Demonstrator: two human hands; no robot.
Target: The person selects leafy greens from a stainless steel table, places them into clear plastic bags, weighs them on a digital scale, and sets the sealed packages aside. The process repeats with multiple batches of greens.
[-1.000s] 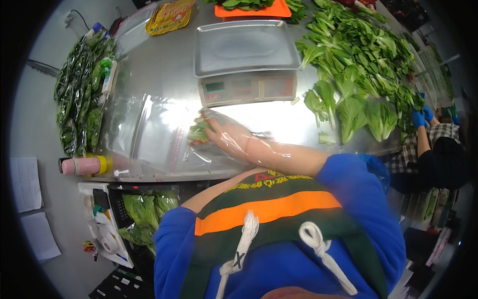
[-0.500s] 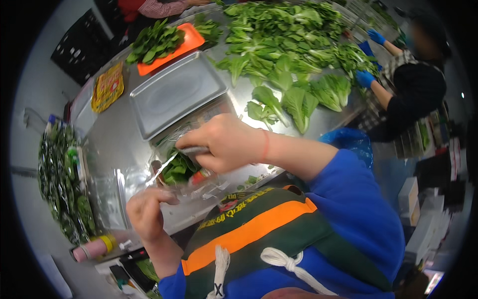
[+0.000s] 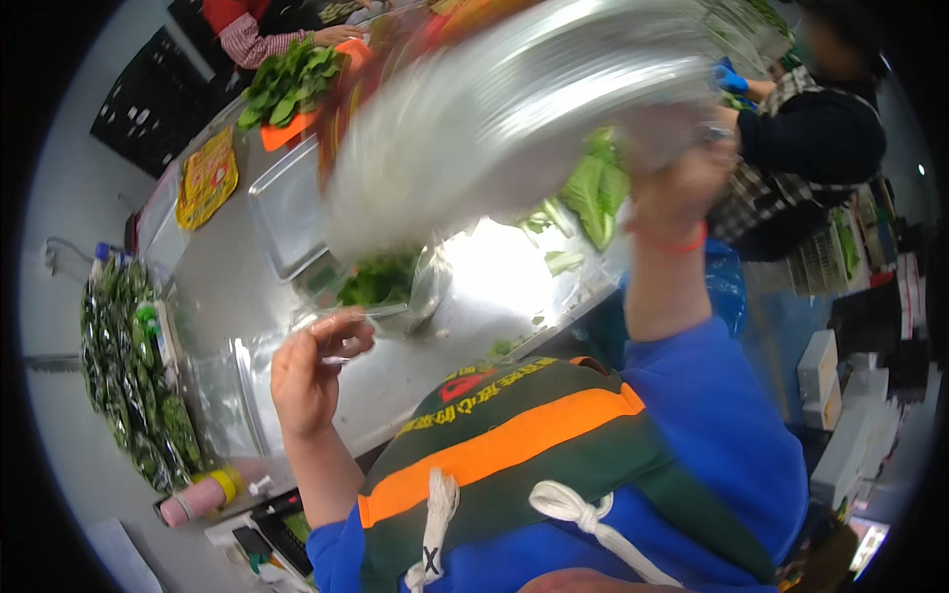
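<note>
My left hand [image 3: 308,361] pinches the edge of a clear bag [image 3: 425,296] with dark leafy greens [image 3: 366,287] in it, low over the steel table's near side. My right hand [image 3: 680,183], with a red band at the wrist, is raised on the right and smeared by motion, its fingers closed at the end of a large silvery, translucent blur [image 3: 514,119] that I cannot make out. Behind the bag a metal tray [image 3: 282,232] lies partly hidden on the scale. Flattened clear bags [image 3: 213,385] lie beside my left hand.
Loose pale-stemmed greens [image 3: 598,193] lie at the right, near a blue-gloved co-worker [image 3: 811,138]. Another person [image 3: 237,35] is at the back. An orange tray [image 3: 287,133], a yellow packet [image 3: 208,178], bagged greens [image 3: 129,366] and a pink bottle [image 3: 193,499] line the back and left.
My right hand has swept up and rightward away from the bag of greens, with the silvery blur. My left hand came into view and now holds the bag. The view has turned.
</note>
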